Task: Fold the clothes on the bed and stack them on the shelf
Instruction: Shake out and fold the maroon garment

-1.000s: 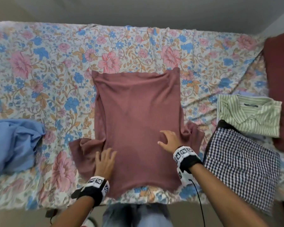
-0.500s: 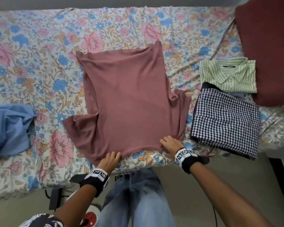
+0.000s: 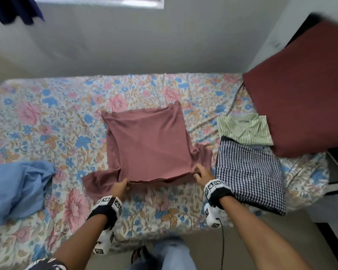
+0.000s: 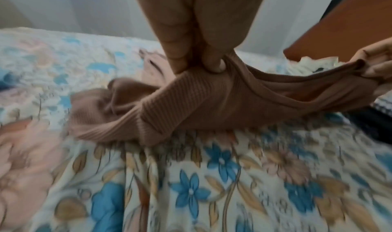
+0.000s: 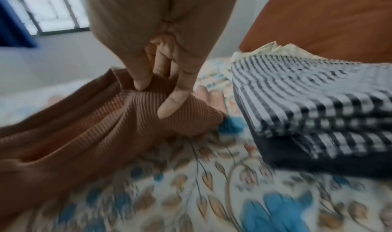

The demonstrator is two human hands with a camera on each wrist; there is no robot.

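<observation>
Soft even daylight, bright window [image 5: 51, 9] glare, faint shadows, head view bowed at the edges, wrist views smeared with blur over the floral sheet [image 4: 212, 193]

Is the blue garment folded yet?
No, the blue garment lies crumpled at the left edge of the bed, while both hands grip the pink top.

shirt [image 3: 148, 145] mid-bed [image 3: 47, 114] — folded stack [image 3: 250, 172] right, heap [image 3: 18, 188] left
</observation>
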